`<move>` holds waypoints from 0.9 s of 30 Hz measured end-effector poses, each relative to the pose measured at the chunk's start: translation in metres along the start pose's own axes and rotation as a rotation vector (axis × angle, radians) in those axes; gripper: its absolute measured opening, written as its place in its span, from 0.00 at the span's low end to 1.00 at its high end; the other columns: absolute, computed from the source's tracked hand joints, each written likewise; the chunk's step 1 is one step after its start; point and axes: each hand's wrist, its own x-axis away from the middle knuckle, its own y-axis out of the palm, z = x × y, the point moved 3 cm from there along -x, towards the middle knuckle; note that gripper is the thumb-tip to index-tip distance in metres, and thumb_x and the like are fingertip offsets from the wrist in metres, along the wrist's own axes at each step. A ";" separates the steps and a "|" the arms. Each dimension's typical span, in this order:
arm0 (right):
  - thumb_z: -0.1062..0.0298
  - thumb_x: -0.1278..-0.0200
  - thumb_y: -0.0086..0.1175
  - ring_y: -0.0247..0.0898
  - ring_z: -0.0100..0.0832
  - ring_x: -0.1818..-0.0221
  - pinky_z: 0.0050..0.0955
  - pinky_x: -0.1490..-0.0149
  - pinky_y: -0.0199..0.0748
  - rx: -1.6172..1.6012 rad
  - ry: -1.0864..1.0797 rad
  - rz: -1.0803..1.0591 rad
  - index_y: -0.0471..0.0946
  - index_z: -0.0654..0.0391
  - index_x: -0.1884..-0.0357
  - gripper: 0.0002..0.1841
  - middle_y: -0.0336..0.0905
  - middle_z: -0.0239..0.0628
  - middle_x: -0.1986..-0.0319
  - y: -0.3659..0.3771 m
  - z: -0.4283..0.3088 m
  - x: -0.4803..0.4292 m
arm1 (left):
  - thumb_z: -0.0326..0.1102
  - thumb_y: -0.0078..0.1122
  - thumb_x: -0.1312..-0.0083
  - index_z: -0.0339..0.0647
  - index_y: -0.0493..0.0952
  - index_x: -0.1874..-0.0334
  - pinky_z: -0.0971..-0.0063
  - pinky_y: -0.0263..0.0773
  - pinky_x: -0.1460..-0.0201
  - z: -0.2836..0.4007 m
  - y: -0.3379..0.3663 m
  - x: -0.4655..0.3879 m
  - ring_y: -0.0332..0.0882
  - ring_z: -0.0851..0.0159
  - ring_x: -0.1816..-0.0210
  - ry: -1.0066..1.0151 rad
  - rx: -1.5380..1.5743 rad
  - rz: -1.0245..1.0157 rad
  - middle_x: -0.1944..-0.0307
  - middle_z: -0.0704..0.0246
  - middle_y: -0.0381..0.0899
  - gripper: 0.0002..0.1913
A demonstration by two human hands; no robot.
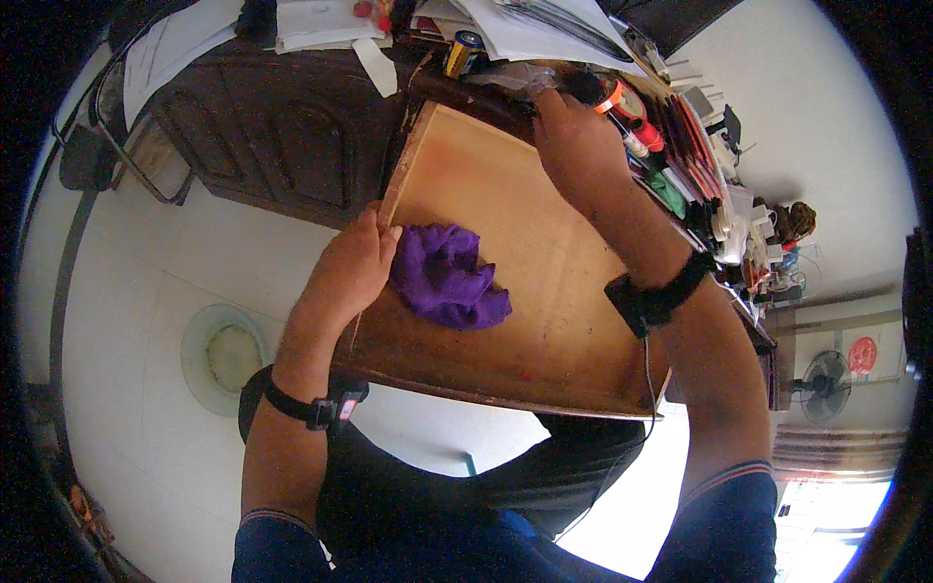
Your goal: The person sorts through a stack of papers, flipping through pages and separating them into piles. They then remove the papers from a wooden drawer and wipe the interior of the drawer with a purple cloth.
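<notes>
An open wooden drawer juts out from a dark wooden desk before me. My left hand grips the drawer's left side wall, its thumb on the top edge. Inside the drawer, beside that thumb, lies a crumpled purple cloth. My right hand reaches over the drawer's far right part to the desktop, at a clear plastic bag; its fingertips are partly hidden, so whether it grips the bag cannot be told. A battery stands on the desktop left of the bag.
Papers are piled at the desk's back. Rolls of tape, stacked folders and small items crowd the right side. A dark cabinet door is left of the drawer. On the floor at left is a translucent basin.
</notes>
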 end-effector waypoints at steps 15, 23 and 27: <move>0.62 0.39 0.67 0.76 0.62 0.48 0.53 0.41 0.77 -0.561 -0.186 -0.668 0.66 0.57 0.33 0.34 0.74 0.60 0.48 0.061 -0.091 0.146 | 0.48 0.46 0.20 0.33 0.72 0.40 0.45 0.75 0.42 -0.004 0.003 -0.002 0.80 0.35 0.47 0.017 0.018 0.003 0.51 0.41 0.83 0.22; 0.64 0.41 0.64 0.79 0.62 0.52 0.54 0.46 0.79 -0.647 -0.172 -0.782 0.69 0.59 0.38 0.29 0.80 0.60 0.55 0.093 -0.137 0.147 | 0.48 0.45 0.21 0.32 0.72 0.38 0.45 0.74 0.41 -0.007 0.000 -0.006 0.79 0.35 0.45 0.025 -0.014 -0.013 0.47 0.39 0.81 0.24; 0.66 0.41 0.59 0.81 0.59 0.54 0.52 0.46 0.79 -0.622 -0.298 -0.869 0.73 0.60 0.43 0.23 0.82 0.59 0.61 0.091 -0.140 0.137 | 0.48 0.44 0.20 0.35 0.73 0.38 0.44 0.74 0.43 -0.006 -0.004 -0.003 0.80 0.35 0.48 0.053 -0.028 -0.011 0.50 0.42 0.82 0.23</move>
